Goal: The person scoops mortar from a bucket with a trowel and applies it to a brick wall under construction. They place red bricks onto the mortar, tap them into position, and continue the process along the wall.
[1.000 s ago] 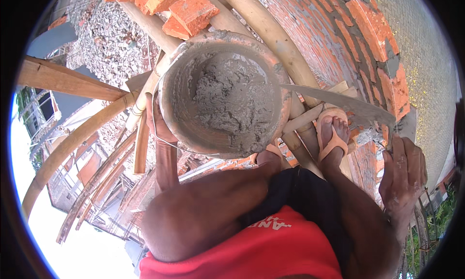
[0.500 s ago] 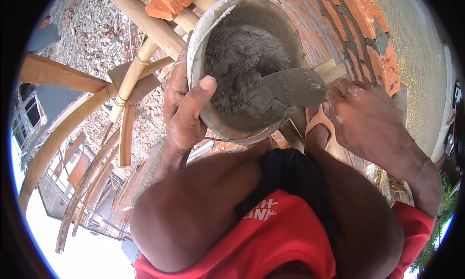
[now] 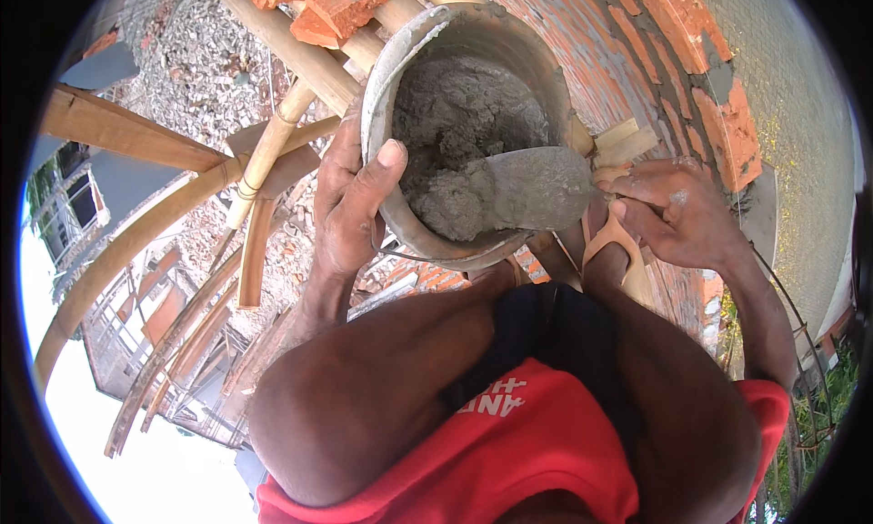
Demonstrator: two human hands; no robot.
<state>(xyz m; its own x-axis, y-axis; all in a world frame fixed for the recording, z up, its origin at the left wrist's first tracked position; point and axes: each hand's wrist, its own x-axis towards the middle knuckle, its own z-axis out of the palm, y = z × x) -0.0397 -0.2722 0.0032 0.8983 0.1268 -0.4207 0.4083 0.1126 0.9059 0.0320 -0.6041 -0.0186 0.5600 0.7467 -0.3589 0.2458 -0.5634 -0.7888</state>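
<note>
A bucket point(image 3: 534, 44) tilts toward me above my knees, its inside caked and partly filled with wet grey mortar point(image 3: 468, 97). My left hand point(image 3: 350, 192) clasps its left side, the thumb lying over the rim. In my right hand point(image 3: 677, 213), at the bucket's right side, is a trowel, its handle mostly hidden by the fingers. The trowel's broad grey blade point(image 3: 546, 188) reaches over the near rim into the bucket. A lump of mortar point(image 3: 452, 201) sits at the blade's front end.
Beyond the bucket, a brick wall point(image 3: 605, 65) with mortar joints curves to the right. Loose orange bricks point(image 3: 341, 10) rest on bamboo poles point(image 3: 273, 147) at upper left. Rubble point(image 3: 195, 65) lies below on the left. My sandalled foot point(image 3: 609, 260) is under the bucket's right side.
The trowel blade has turned within the bucket, and a lump of mortar has gathered at its front end. My right hand has rolled over. The bucket has shifted slightly in the view.
</note>
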